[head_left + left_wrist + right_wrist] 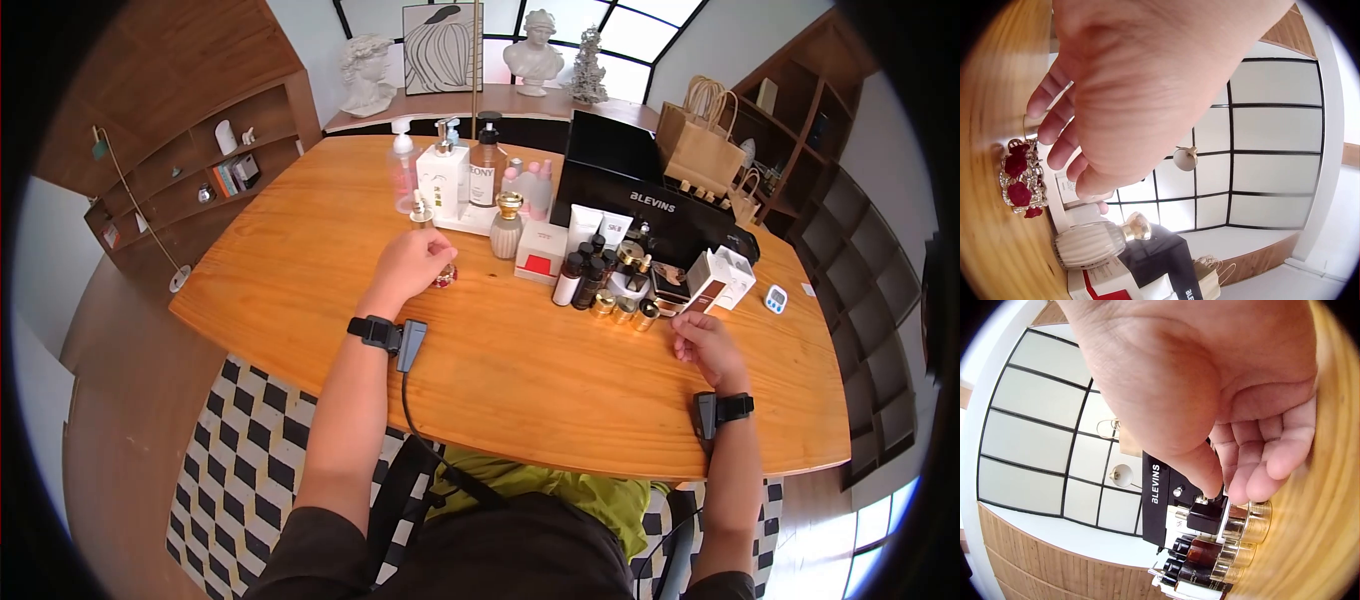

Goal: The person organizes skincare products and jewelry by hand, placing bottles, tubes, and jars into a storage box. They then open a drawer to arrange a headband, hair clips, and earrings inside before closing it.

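Observation:
The left hand (412,265) hovers over the table's left part, fingers loosely bent, with nothing seen in its grasp. Beside and below its fingertips stands a small silver ornament with red roses (1020,181), partly hidden by the hand in the head view. A ribbed bottle with a gold cap (507,228) stands to its right. The right hand (712,348) is low near the table in front of the cosmetics, its fingers loosely curled around nothing. Nearest to it are gold-lidded jars (646,316) and a brown and white box (706,283).
Pump bottles (484,165) and a white box (443,182) stand at the back left. A black case (640,185) with paper bags (697,135) behind it is at the back right. Dark bottles (587,282), a red and white box (541,250) and a small timer (775,299) are also on the table.

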### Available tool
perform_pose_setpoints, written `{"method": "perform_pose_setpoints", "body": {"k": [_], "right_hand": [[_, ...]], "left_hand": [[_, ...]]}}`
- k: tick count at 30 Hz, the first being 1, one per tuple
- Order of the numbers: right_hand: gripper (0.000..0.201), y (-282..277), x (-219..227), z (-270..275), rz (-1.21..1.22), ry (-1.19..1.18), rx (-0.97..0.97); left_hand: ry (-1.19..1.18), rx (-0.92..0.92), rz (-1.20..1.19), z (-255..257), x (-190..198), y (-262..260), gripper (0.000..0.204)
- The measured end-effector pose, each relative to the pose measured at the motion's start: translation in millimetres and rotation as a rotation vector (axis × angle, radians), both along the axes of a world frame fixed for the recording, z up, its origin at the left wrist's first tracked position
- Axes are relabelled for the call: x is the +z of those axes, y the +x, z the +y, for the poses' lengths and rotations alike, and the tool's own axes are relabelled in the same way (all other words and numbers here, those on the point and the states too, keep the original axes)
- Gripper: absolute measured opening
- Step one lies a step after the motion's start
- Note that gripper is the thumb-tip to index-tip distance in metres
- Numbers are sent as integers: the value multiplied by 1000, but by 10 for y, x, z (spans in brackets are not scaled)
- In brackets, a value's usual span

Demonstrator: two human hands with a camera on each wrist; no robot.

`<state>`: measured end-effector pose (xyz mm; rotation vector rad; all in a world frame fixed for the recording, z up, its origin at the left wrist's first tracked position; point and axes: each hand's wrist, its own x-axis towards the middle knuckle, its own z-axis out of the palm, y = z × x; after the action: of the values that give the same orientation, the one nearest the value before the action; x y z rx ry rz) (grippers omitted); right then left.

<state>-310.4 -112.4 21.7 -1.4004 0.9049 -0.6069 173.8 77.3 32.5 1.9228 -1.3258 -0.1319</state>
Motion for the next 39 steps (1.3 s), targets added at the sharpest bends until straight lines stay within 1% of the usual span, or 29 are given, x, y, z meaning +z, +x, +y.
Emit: {"method": "perform_pose_setpoints", "body": {"k": [13,29,39], "right_hand": [[13,12,24,21,3,6,11],[14,29,42,48,34,-13,-1],[11,35,54,70,51,-27,-5]], "left_hand": [[33,-6,-9,10,28,-23,26],[16,-10,-14,11,43,-57,27],[0,-9,-9,-13,17,-45,27]]}}
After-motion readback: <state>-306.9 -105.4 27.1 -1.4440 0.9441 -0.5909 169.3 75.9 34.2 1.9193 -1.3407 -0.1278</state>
